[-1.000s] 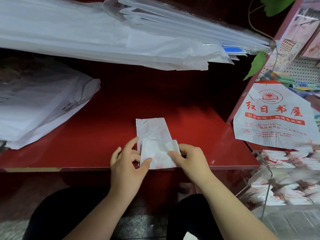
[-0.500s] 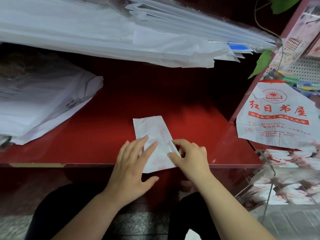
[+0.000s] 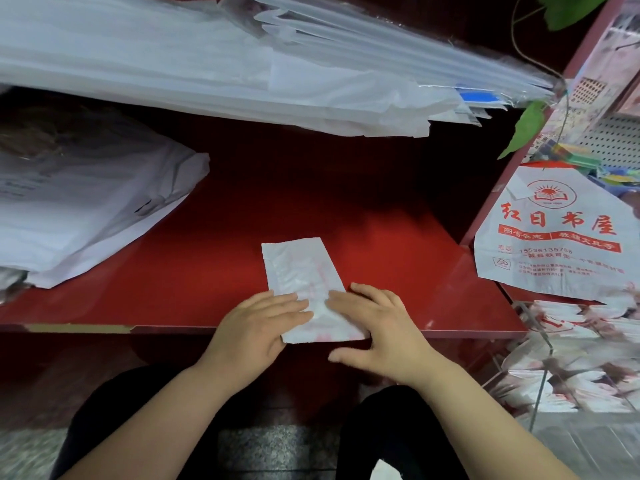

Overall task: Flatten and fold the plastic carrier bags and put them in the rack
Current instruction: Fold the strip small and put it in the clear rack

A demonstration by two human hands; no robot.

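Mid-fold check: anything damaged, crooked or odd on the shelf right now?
Yes: the red shelf has a chipped front edge at left, pale material showing. The folded bag lies skewed to that edge, pressed flat by the left hand and right hand. Nothing spilled.

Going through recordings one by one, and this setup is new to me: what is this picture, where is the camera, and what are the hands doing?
No machine here: a person works with bare hands, filmed by one camera worn on the head, looking down. The left hand and right hand lie flat, pressing the near end of a folded bag on a red shelf; neither grips it. A printed bag hangs at the right, above a wire rack holding what look like folded bags. White sheets are piled at the left and overhead.
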